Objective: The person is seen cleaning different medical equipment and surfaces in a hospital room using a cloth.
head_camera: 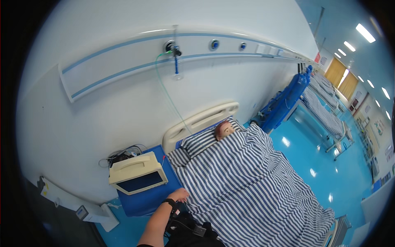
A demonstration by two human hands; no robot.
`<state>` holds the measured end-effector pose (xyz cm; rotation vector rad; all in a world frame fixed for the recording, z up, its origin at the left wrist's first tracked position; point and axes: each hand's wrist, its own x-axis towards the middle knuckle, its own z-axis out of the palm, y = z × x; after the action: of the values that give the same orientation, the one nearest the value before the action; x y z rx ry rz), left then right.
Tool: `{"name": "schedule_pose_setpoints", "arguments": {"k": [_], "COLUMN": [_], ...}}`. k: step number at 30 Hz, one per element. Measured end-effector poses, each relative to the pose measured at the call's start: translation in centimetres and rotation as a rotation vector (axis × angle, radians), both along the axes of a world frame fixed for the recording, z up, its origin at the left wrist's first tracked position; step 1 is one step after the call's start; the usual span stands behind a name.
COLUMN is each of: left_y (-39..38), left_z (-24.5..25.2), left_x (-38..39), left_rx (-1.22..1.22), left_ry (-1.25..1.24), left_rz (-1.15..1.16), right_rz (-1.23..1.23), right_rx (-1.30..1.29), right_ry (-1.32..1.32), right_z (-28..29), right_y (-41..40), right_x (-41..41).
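Note:
My left hand [179,195], with a black band on its wrist, is beside the near left edge of a blue-and-white striped quilt [247,173]. Its fingers are loosely curled; whether they touch or hold the cloth cannot be told. My right hand is out of view. Under the quilt lies a manikin [225,130], its head on a striped pillow [197,144]. A thin green tube [169,95] runs from a wall-mounted oxygen flowmeter and humidifier bottle [176,66] down to the pillow. Left of the bed, a beige patient monitor [139,173] with a dark screen stands on a blue-topped bedside cabinet [135,205].
Coiled cables [123,154] lie behind the monitor. A white upright device [77,207] stands by the wall at left. Right of the cream headboard [203,122] is a blue gas cylinder [284,98]; more striped beds [324,114] stand farther along the blue floor.

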<state>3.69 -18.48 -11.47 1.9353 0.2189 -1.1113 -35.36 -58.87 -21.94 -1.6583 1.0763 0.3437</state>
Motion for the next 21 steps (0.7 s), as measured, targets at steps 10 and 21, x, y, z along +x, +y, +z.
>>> {"name": "schedule_pose_setpoints", "arguments": {"k": [10, 21], "left_y": [8.0, 2.9], "left_z": [1.6, 6.8], "left_x": [-0.8, 2.5], "left_rx": [-0.151, -0.199], "left_ry": [-0.411, -0.555], "left_rz": [0.409, 0.080], "right_rz": [0.878, 1.277], "right_rx": [-0.239, -0.320], "right_ry": [-0.327, -0.503], "right_z": [10.3, 10.7], "right_y": [8.9, 26.2], "right_x": [27.8, 37.3]}}
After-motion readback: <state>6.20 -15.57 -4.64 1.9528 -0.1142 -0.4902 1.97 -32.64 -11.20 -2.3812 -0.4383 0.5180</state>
